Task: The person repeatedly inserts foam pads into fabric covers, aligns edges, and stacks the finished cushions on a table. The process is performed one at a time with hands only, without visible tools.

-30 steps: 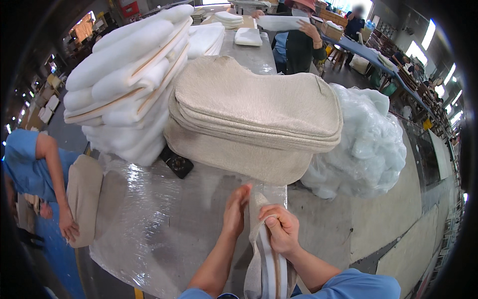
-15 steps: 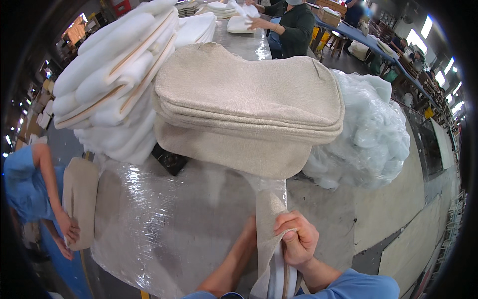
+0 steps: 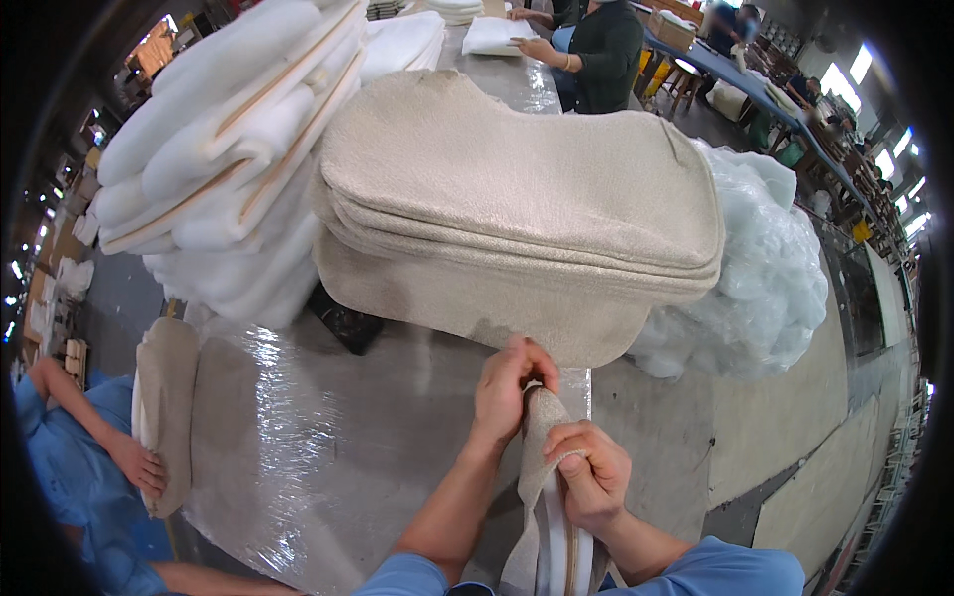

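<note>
In front of me a beige fabric cushion cover (image 3: 540, 427) stands on edge, partly drawn over a white cushion pad (image 3: 554, 541) with a tan strip along its side. My right hand (image 3: 593, 475) is closed on the open edge of the cover, thumb pressed against the folded fabric. My left hand (image 3: 509, 389) is at the cover's far end, with curled fingers pinching its corner; the fingertips are partly hidden. Beyond my hands lies a stack of beige cushion covers (image 3: 517, 189).
White padding (image 3: 229, 129) is piled at the left back. A plastic-wrapped bundle (image 3: 760, 258) is at the right. The table (image 3: 397, 437) has clear film over it. A co-worker in blue (image 3: 89, 457) holds a beige cushion (image 3: 171, 417) at the left; another person (image 3: 606, 60) handles white padding at the far end.
My left hand has come out from behind the cover and moved forward to its far corner. My right hand keeps its grip. The co-worker at the left has shifted lower around the cushion.
</note>
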A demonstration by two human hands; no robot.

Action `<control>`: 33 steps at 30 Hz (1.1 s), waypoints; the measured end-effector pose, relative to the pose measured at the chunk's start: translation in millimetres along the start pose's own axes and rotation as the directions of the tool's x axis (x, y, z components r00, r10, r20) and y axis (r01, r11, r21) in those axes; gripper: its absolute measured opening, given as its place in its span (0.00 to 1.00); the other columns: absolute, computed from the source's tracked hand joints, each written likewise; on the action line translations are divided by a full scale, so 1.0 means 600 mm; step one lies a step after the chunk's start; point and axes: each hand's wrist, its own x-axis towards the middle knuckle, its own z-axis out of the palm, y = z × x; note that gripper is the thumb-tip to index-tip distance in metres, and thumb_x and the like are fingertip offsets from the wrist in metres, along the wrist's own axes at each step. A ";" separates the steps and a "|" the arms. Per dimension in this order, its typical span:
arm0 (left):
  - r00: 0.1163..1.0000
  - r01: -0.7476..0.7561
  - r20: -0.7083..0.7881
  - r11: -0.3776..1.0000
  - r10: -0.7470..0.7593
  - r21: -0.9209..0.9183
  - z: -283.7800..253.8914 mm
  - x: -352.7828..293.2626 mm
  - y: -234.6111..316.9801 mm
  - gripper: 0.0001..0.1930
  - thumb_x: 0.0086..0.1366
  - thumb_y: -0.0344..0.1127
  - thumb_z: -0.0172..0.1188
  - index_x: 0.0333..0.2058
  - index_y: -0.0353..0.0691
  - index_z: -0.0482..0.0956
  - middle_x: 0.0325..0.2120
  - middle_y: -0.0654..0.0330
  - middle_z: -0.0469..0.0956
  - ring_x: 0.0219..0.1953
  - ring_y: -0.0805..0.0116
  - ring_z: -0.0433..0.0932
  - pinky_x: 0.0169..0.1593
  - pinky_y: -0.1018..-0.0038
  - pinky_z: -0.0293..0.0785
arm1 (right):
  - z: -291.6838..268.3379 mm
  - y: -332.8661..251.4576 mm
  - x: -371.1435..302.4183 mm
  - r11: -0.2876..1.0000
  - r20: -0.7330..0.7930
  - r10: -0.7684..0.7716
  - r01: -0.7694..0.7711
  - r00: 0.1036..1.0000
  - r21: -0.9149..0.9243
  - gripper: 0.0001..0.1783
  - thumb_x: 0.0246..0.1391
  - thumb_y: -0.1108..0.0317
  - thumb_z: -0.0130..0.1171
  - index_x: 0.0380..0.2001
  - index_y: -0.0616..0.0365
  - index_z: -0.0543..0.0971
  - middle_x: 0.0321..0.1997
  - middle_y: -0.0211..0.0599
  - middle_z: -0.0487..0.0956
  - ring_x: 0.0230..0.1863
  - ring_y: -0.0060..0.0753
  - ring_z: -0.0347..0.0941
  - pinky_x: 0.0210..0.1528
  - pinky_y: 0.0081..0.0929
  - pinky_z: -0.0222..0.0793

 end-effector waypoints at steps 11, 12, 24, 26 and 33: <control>0.802 0.573 0.187 0.642 -0.568 -0.510 -0.021 -0.175 -0.184 0.25 0.79 0.52 0.45 0.57 0.38 0.77 0.51 0.56 0.81 0.53 0.65 0.80 0.59 0.65 0.74 | -0.023 -0.051 -0.020 0.993 -0.036 -0.116 0.115 0.993 -0.013 0.10 0.65 0.68 0.59 0.30 0.61 0.80 0.35 0.40 0.84 0.31 0.35 0.76 0.36 0.30 0.72; 0.772 0.623 0.255 0.615 -0.582 -0.483 -0.019 -0.182 -0.194 0.24 0.79 0.52 0.46 0.57 0.38 0.77 0.51 0.57 0.81 0.54 0.65 0.80 0.59 0.65 0.75 | -0.028 -0.055 -0.021 0.993 -0.026 -0.119 0.119 0.993 -0.009 0.10 0.65 0.68 0.59 0.30 0.61 0.80 0.35 0.40 0.84 0.30 0.35 0.76 0.36 0.29 0.71; 0.963 0.171 -0.205 0.985 -0.174 -0.036 -0.008 -0.049 -0.138 0.28 0.77 0.51 0.43 0.25 0.37 0.78 0.21 0.63 0.76 0.26 0.75 0.71 0.35 0.74 0.66 | -0.044 -0.009 -0.018 0.991 -0.015 -0.063 0.064 0.998 0.118 0.12 0.66 0.66 0.59 0.30 0.61 0.81 0.36 0.40 0.85 0.29 0.32 0.74 0.36 0.28 0.70; 0.980 0.057 -0.193 0.998 -0.051 0.027 -0.007 -0.049 -0.125 0.28 0.77 0.49 0.41 0.24 0.35 0.78 0.21 0.62 0.76 0.26 0.74 0.70 0.33 0.74 0.65 | -0.044 -0.010 -0.018 0.990 0.001 -0.046 0.046 0.999 0.133 0.12 0.66 0.67 0.59 0.30 0.62 0.80 0.37 0.41 0.85 0.30 0.32 0.74 0.36 0.29 0.70; 0.987 -0.140 -0.058 0.977 0.151 0.159 0.043 -0.054 -0.020 0.26 0.77 0.43 0.40 0.25 0.34 0.77 0.21 0.62 0.74 0.25 0.74 0.70 0.30 0.73 0.65 | -0.038 -0.013 -0.011 0.988 -0.027 -0.016 0.020 1.000 0.152 0.08 0.65 0.72 0.59 0.31 0.63 0.80 0.38 0.39 0.85 0.33 0.32 0.76 0.38 0.27 0.72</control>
